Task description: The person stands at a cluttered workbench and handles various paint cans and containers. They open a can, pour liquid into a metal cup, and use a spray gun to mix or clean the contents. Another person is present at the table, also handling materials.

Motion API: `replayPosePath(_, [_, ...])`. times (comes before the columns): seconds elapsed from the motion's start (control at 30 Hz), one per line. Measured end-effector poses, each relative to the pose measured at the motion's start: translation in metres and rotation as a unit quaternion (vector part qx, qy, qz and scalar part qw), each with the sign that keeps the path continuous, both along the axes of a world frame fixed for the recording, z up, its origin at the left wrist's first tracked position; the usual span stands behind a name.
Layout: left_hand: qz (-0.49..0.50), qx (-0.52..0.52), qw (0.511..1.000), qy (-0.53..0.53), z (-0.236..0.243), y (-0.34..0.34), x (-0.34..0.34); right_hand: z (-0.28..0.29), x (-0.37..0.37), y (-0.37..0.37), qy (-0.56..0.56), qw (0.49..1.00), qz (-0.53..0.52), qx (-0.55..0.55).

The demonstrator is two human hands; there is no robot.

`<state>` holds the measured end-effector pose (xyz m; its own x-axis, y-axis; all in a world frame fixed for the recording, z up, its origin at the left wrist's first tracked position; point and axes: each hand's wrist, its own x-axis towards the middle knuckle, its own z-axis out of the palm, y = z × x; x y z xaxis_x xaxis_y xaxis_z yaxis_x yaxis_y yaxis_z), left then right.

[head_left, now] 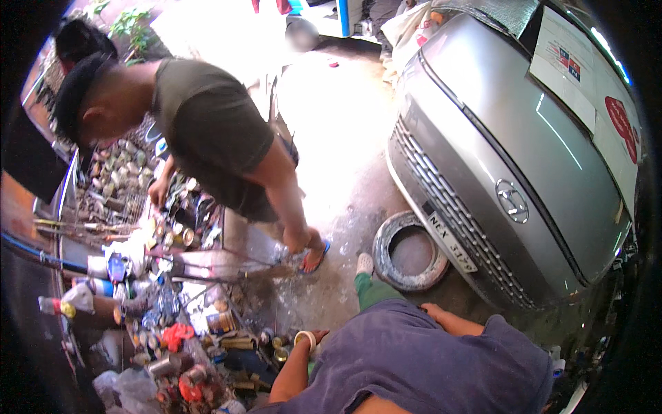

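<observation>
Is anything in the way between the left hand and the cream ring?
Nothing visible is: the cream ring is right at the left hand, with no object between them. Whether it is gripped or worn cannot be told.

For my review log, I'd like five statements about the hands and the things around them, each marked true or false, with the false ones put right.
1. A pale ring-shaped thing is at the person's left hand. True.
2. A tire is on the floor by the front of a silver car. True.
3. The person's right hand grips the tire. False: it is by the person's own waist, apart from the tire.
4. The co-worker stands straight with both arms raised. False: the co-worker bends forward with arms lowered.
5. A bright red item lies among the clutter on the left. True.
</observation>
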<state>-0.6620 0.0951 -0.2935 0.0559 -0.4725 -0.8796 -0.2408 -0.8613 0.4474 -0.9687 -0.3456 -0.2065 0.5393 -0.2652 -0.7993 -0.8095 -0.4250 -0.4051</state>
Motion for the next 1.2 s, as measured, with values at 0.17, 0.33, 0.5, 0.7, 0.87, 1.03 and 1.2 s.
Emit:
replayPosePath(0.17, [-0.109, 0.047, 0.992, -0.046, 0.018, -0.192, 0.101, -0.011, 0.064, -0.086, 0.036, 0.998, -0.052, 0.018])
replayPosePath(0.33, [-0.220, 0.048, 0.971, -0.080, 0.021, -0.360, 0.158, -0.049, 0.122, -0.177, -0.185, 0.923, -0.334, 0.048])
replayPosePath(0.5, [-0.252, 0.044, 0.965, -0.049, 0.026, -0.474, 0.208, 0.040, 0.194, -0.193, -0.249, 0.901, -0.342, 0.100])
replayPosePath(0.7, [-0.258, 0.028, 0.966, -0.014, 0.002, -0.569, 0.294, 0.139, 0.286, -0.229, -0.211, 0.891, -0.395, 0.076])
replayPosePath(0.87, [-0.256, 0.017, 0.967, -0.012, -0.034, -0.643, 0.405, 0.147, 0.397, -0.307, -0.178, 0.883, -0.422, 0.101])
replayPosePath(1.03, [-0.248, -0.023, 0.965, -0.079, -0.061, -0.716, 0.560, 0.144, 0.546, -0.428, -0.139, 0.956, -0.254, 0.047])
replayPosePath(1.2, [-0.080, 0.076, 0.993, -0.036, 0.012, -0.679, 0.661, 0.145, 0.707, -0.526, -0.168, 0.940, -0.283, 0.085])
